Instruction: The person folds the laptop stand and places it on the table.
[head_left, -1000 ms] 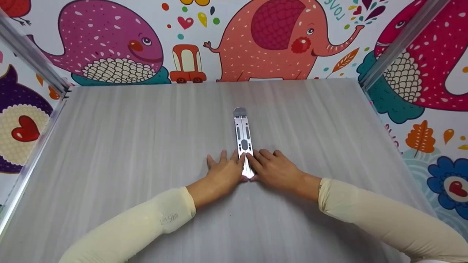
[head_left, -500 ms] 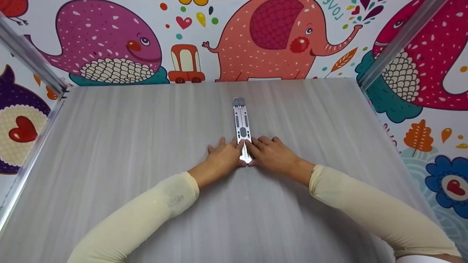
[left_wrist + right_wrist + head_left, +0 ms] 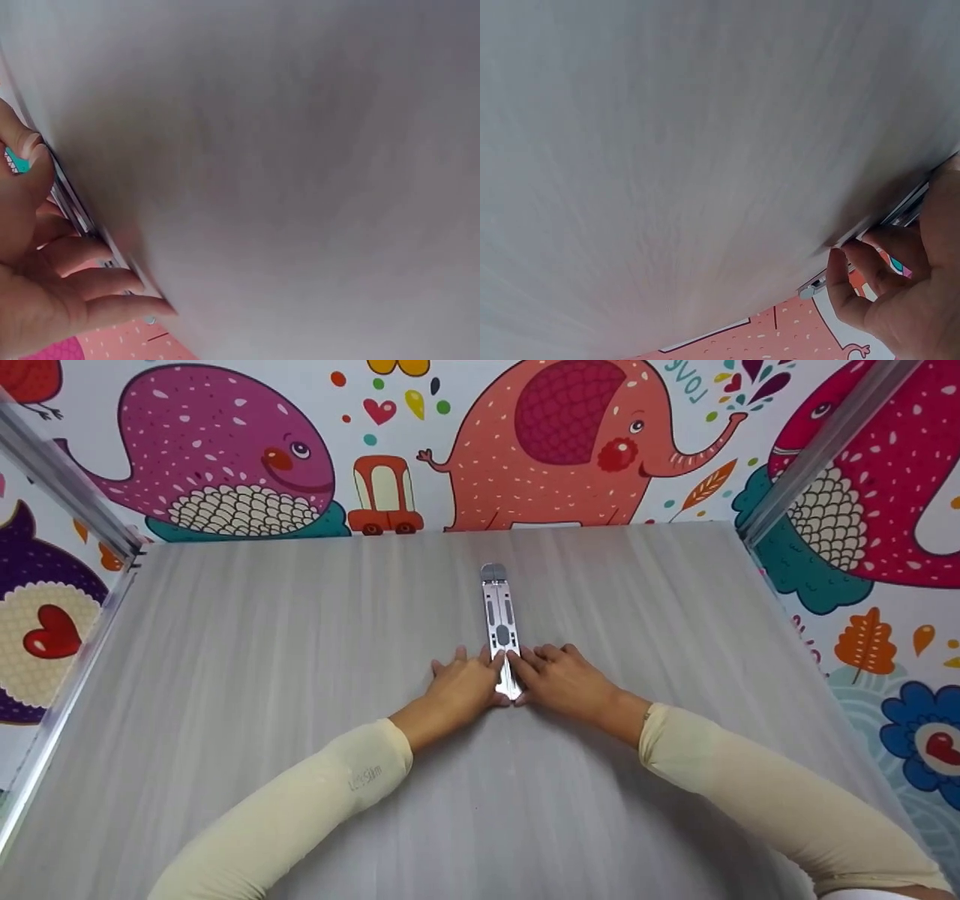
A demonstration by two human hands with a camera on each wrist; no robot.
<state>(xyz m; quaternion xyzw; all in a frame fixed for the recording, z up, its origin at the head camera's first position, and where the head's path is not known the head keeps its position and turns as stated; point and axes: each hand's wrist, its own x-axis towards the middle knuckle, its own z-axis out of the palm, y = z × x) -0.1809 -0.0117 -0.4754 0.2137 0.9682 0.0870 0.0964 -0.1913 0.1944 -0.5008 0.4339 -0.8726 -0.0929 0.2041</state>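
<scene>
A folded silver laptop stand (image 3: 499, 611) lies flat, its long side pointing away from me. Slots and an oval hole show in it, and its far end is rounded and grey. My left hand (image 3: 461, 684) grips the near end from the left, its index finger on top and its thumb at the bottom corner. From the other side, my right hand (image 3: 571, 686) holds the same end in a mirrored way. In the left wrist view, the outer fingers (image 3: 105, 281) extend along the stand's side. The right wrist view shows bent fingers (image 3: 844, 289) beside the stand's edge.
The grey wood-grain table (image 3: 300, 615) extends around both hands. Behind it stands a wall panel (image 3: 559, 495) printed with cartoon animals. Metal frame posts rise at the back left (image 3: 75, 472) and back right (image 3: 817, 457) corners. Pale sleeves (image 3: 300, 810) cover the forearms.
Both hands and the laptop stand have slid a short way forward, away from my body, mostly in the first half second. The hold on the near end looks the same.
</scene>
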